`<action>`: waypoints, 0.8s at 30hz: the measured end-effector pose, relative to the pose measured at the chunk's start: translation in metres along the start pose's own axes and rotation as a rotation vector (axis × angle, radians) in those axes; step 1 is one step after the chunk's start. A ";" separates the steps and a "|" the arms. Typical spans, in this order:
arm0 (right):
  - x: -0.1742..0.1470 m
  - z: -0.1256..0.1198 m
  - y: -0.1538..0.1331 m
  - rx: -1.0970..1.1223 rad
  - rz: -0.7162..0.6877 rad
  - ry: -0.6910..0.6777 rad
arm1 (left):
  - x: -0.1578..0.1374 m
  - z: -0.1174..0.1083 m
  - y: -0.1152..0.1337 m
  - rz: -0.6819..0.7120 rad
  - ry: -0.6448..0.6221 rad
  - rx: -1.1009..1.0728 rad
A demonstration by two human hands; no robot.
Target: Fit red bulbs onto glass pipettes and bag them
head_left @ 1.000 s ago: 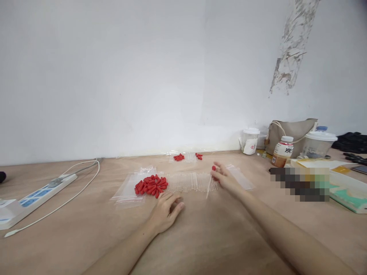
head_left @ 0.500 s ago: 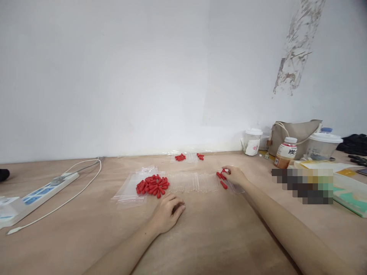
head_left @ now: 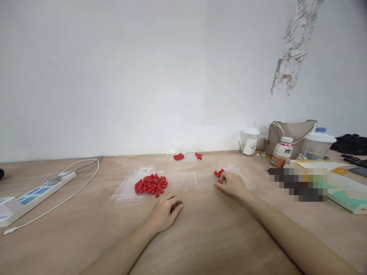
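My left hand point(head_left: 166, 212) rests on the table, its fingers loosely curled with a gap by the thumb and nothing visible in it. Just beyond it lies a heap of red rubber bulbs point(head_left: 150, 184), partly over a stack of clear plastic bags point(head_left: 126, 188). A row of thin clear tubes point(head_left: 186, 181) lies side by side between my hands. At the row's right end, my right hand point(head_left: 233, 184) has its fingertips closed on a red rubber bulb point(head_left: 219, 181), mostly hidden by the fingers. A few more red bulbs point(head_left: 217, 173) lie beside it on another clear bag point(head_left: 243, 179).
Against the wall, small groups of red bulbs point(head_left: 178, 156) lie on clear plastic. A white power strip point(head_left: 37, 196) and cable point(head_left: 91, 177) are at left. At right stand a lidded cup point(head_left: 250, 142), a drink bottle point(head_left: 282, 152), a bag point(head_left: 298, 131) and a tray point(head_left: 348, 194).
My right hand has moved slightly nearer to me, from the farther bulbs to the nearer one, which its fingers now cover. The left hand stays in place; the view has shifted slightly.
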State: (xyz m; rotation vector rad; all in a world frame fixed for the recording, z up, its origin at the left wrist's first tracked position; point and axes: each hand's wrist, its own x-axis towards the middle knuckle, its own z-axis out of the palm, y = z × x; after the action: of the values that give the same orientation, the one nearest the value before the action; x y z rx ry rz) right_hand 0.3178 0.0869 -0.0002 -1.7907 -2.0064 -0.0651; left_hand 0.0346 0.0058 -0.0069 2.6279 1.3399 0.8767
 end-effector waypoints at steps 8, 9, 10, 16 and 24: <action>-0.002 0.009 -0.003 -0.119 0.107 -0.025 | 0.000 -0.001 0.000 0.011 0.004 -0.007; -0.001 0.010 -0.003 -0.123 0.107 -0.029 | 0.000 0.000 0.000 0.013 0.010 -0.002; -0.001 0.011 -0.002 -0.128 0.106 -0.029 | -0.001 0.000 0.000 0.013 0.019 0.007; -0.009 0.001 -0.017 -0.082 0.026 0.029 | 0.002 0.001 0.002 -0.049 0.178 0.155; -0.064 0.003 -0.055 0.310 -0.518 0.000 | 0.082 0.019 0.011 -0.385 0.084 0.315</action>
State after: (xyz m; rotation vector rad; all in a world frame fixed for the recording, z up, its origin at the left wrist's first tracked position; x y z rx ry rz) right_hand 0.2678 0.0198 -0.0112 -1.0574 -2.2832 0.0830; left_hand 0.0899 0.0648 0.0175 2.4163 2.0656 0.7788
